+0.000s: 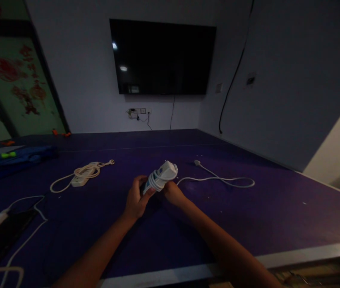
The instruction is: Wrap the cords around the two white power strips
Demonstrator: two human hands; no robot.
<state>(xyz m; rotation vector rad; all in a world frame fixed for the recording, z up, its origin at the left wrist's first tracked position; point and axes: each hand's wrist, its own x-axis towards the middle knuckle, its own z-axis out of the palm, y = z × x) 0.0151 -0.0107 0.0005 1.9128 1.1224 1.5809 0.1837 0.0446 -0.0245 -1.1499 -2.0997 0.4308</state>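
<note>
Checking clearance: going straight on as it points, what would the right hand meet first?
Probably the white power strip, held in the left hand. The right hand is partly hidden beside it, so depth is unclear: it may already touch, or could pass underneath.

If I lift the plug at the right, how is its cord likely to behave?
The cord is probably floppy: it lies in a loose loop. The plug, being thicker, may swing. Pulling might tug the right hand, where the cord leads.
</note>
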